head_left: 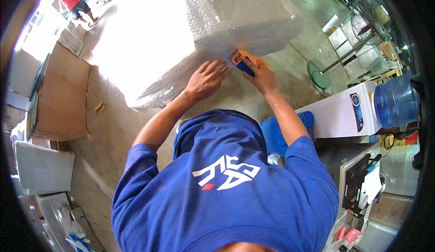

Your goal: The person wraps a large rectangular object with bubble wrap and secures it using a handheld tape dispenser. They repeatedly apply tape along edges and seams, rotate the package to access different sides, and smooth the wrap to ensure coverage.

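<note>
A large bulky load [244,14], wrapped in clear plastic film and bubble wrap, stands in front of me. My left hand [208,80] lies against the lower near edge of the wrapping, its fingers stretched out. In my right hand [262,77] is an orange and dark blue hand tool [250,60], held close to the same edge, just right of my left fingertips. The tool's exact kind is hard to make out, as my fingers cover part of it. Strong glare washes out the left side of the load.
A brown cardboard box [63,93] stands at the left. On the right are a green-based pedestal fan [321,73], a white water dispenser [337,109] with a blue bottle [395,101], and a blue seat [281,134]. A person in red [71,0] is far off at upper left.
</note>
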{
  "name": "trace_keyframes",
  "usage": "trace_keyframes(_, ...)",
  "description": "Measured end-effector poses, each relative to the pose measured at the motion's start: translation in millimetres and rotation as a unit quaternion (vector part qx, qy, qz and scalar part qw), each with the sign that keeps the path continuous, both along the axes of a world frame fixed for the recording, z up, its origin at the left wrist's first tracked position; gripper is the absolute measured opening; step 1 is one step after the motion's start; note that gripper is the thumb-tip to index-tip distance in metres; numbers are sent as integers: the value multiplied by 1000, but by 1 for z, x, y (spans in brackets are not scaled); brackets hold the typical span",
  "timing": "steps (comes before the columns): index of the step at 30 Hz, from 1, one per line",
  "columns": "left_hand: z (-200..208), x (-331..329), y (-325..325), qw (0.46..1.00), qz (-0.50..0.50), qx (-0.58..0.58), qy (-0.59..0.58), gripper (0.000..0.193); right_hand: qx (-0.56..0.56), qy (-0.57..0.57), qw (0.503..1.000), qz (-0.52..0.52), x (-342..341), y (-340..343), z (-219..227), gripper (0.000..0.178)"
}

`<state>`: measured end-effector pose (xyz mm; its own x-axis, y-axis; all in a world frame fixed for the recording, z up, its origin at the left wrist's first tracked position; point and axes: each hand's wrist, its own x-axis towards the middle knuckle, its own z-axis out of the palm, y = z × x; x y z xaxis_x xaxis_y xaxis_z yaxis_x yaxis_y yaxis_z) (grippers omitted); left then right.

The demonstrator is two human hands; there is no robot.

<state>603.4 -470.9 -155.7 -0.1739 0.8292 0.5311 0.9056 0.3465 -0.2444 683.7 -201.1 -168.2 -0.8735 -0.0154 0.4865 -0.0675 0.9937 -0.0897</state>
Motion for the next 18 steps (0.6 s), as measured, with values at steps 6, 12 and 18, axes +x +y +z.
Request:
trace_keyframes(6,-10,-45,66,986,-50,-155,-22,64,-83,-63,989,-108,-4,29,-37,61)
trace_keyframes(12,-15,-57,123,947,23,-55,-316,61,-397,-29,864,-308,4,46,-97,58)
trace_keyframes(18,-72,-89,103,969,-3,-40,-242,61,-659,16,713,-240,75,-5,-143,49)
